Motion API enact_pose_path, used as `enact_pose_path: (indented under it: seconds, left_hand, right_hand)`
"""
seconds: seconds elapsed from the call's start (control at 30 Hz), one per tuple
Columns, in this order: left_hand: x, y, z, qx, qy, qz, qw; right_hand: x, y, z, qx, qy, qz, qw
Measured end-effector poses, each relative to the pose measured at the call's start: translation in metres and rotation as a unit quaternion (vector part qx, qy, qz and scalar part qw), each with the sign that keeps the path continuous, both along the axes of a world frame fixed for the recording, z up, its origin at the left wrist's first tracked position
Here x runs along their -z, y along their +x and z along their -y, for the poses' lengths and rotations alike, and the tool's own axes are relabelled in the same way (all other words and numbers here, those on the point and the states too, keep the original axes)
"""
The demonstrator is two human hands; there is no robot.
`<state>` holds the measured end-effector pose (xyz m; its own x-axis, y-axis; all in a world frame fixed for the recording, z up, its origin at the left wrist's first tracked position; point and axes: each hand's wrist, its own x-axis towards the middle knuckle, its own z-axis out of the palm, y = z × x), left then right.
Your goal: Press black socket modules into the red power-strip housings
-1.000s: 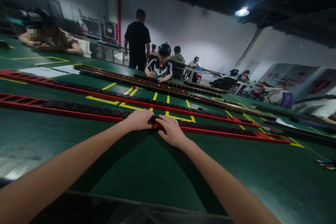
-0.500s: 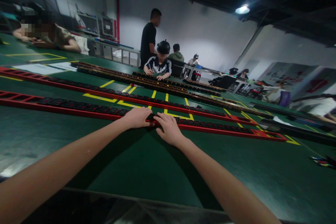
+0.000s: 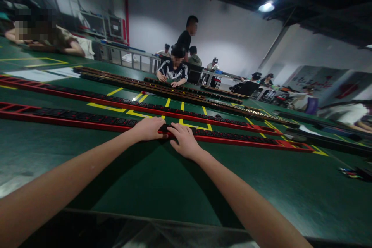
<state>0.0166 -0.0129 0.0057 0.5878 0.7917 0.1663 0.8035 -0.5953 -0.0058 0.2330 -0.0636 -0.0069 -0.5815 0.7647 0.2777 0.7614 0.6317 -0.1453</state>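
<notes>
A long red frame (image 3: 241, 142) filled with black square pieces (image 3: 84, 117) lies across the green table. My left hand (image 3: 149, 128) rests on its middle part, fingers pressed together at a black piece. Close beside it, my right hand (image 3: 185, 140) lies over the same frame, its fingers spread and their tips on the black piece between the hands. Whether either hand grips anything underneath is hidden. Behind runs a second red frame (image 3: 162, 111) with similar black pieces, touched by neither hand.
Farther back lie long brown-black strips (image 3: 130, 85), with white sheets (image 3: 37, 74) at the left. Yellow tape (image 3: 106, 107) marks the green table (image 3: 145, 190). Coloured wires (image 3: 350, 173) are at right. Across the table a person (image 3: 173, 70) sits working; several others are around.
The view has shifted slightly, moving the scene a little left. The standing person in the background has moved right. Both my hands keep their places on the near red frame.
</notes>
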Motion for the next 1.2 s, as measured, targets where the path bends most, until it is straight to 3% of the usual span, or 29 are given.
enact_pose_path:
  seconds: [0.93, 1.2]
  left_hand:
    - [0.005, -0.0034, -0.0049, 0.01, -0.001, 0.018, 1.0]
    - [0.0005, -0.0016, -0.0004, 0.005, 0.0, 0.012, 1.0]
  right_hand:
    - [-0.0045, -0.0015, 0.0023, 0.006, -0.009, 0.006, 1.0]
    - [-0.0022, 0.001, 0.0017, 0.001, -0.008, -0.002, 1.0]
